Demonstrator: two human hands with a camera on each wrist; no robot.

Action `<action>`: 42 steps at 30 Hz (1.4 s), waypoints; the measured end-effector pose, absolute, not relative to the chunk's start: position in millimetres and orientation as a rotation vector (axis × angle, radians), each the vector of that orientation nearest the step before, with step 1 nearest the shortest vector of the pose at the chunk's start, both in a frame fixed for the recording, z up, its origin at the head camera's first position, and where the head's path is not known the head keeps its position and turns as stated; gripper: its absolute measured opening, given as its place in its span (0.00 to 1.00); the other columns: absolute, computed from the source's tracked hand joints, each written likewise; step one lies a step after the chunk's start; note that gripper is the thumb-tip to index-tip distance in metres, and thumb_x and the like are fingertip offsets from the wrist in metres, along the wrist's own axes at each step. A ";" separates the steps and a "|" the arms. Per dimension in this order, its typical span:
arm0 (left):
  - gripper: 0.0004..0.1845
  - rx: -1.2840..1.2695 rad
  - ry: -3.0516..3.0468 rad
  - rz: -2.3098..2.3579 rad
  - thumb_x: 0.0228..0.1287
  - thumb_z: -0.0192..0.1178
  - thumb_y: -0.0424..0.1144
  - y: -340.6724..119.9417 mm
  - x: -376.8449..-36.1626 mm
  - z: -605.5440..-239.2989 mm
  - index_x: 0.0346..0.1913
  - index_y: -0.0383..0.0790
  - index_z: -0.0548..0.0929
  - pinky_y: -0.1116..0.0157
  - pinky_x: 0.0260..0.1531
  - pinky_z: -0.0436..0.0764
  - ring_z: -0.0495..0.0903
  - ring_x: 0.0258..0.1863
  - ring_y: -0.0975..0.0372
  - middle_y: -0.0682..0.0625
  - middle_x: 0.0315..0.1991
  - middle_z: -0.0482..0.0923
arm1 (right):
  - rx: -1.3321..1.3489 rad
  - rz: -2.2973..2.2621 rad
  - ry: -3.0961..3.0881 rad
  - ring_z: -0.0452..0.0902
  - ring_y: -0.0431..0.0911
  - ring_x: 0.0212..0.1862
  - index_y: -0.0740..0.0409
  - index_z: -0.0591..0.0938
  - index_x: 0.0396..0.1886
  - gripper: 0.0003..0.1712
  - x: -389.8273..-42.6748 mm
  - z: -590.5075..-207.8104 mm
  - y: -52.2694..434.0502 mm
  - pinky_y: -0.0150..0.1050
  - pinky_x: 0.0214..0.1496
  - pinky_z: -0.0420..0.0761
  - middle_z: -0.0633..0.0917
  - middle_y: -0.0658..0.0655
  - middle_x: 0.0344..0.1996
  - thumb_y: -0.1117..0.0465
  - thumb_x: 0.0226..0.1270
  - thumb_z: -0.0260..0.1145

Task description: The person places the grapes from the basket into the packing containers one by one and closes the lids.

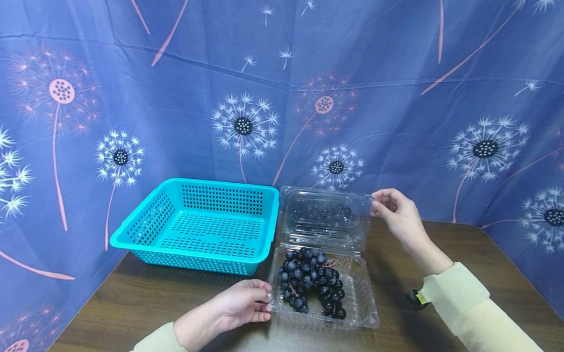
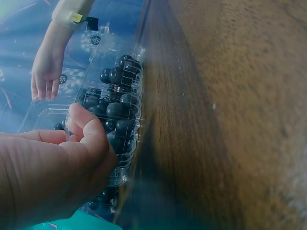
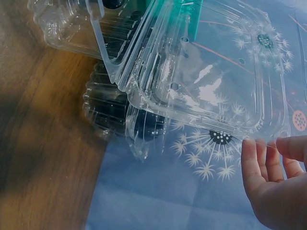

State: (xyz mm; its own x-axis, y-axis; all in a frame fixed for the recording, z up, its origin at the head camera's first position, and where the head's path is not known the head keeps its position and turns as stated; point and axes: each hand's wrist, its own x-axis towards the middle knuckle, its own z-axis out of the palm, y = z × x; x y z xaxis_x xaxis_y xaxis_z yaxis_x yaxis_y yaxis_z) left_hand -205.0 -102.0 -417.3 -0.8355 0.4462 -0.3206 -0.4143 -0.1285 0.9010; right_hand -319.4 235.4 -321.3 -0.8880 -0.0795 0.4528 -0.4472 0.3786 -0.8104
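A clear plastic clamshell box (image 1: 359, 302) lies on the table, its hinged lid (image 3: 201, 86) raised at the back. Dark grapes (image 1: 307, 274) on their stems fill the left and middle of its base. My left hand (image 1: 242, 305) pinches the base's left rim between thumb and fingers, also plain in the left wrist view. At the lid's right corner my right hand (image 1: 398, 213) grips the thin edge with thumb and fingertips. Through the lid, more dark round fruit shows in another clear box (image 3: 108, 108) behind it.
A turquoise perforated basket (image 1: 192, 259) stands left of the box, close beside it, with nothing in it. Behind the wooden table (image 1: 473, 295) hangs a blue dandelion-print cloth (image 1: 387, 123). A small black strap device (image 1: 416, 299) hangs at my right cuff.
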 end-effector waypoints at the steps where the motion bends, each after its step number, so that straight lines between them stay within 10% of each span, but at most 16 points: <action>1: 0.12 0.037 1.589 2.009 0.58 0.47 0.25 -101.8 -205.1 -417.5 0.45 0.33 0.64 0.68 0.33 0.77 0.71 0.29 0.62 0.49 0.28 0.68 | 0.457 1.494 -2.310 0.80 0.37 0.33 0.73 0.74 0.48 0.13 -318.5 -321.7 236.1 0.30 0.39 0.82 0.80 0.46 0.31 0.69 0.66 0.59; 9: 0.12 0.042 1.593 2.011 0.58 0.47 0.25 -101.1 -204.7 -417.6 0.45 0.32 0.64 0.68 0.33 0.78 0.71 0.29 0.62 0.49 0.28 0.67 | 0.460 1.303 -2.366 0.81 0.37 0.33 0.67 0.77 0.47 0.12 -311.6 -325.4 242.4 0.26 0.38 0.79 0.82 0.67 0.36 0.67 0.67 0.60; 42: 0.10 0.015 1.561 2.004 0.58 0.49 0.26 -103.4 -204.3 -417.3 0.42 0.38 0.67 0.67 0.31 0.79 0.73 0.28 0.63 0.49 0.26 0.70 | 0.498 1.160 -2.316 0.78 0.32 0.32 0.67 0.78 0.40 0.08 -258.2 -317.6 234.6 0.19 0.37 0.73 0.82 0.63 0.30 0.71 0.61 0.64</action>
State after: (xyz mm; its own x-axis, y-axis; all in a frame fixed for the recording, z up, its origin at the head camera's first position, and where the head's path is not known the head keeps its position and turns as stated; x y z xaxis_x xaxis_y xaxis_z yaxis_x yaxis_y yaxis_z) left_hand -204.3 -103.4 -417.3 -0.8245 0.4531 -0.3389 -0.4396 -0.1359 0.8878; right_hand -258.2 234.6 -317.6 -0.8087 -0.0987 0.5798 -0.5234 0.5705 -0.6329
